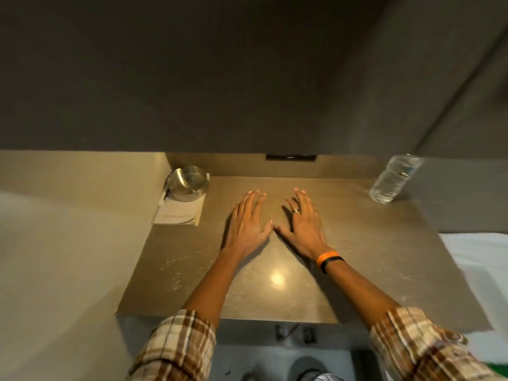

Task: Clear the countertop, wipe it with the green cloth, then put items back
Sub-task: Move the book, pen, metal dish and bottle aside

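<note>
My left hand (pixel 247 224) and my right hand (pixel 303 225) lie flat, palms down, side by side on the middle of the brown countertop (pixel 371 257), fingers spread, thumbs nearly touching, holding nothing. A shiny metal pot (pixel 188 182) stands in the far left corner, resting on a white booklet (pixel 180 213). A clear plastic water bottle (pixel 393 178) stands at the far right corner. A sliver of green (pixel 499 367), perhaps the cloth, shows at the lower right edge.
A dark overhead cabinet (pixel 220 78) hangs low over the back of the counter. A beige wall (pixel 55 243) borders the left side. White fabric (pixel 478 259) lies to the right of the counter. A round grey object (pixel 316 375) sits below the front edge.
</note>
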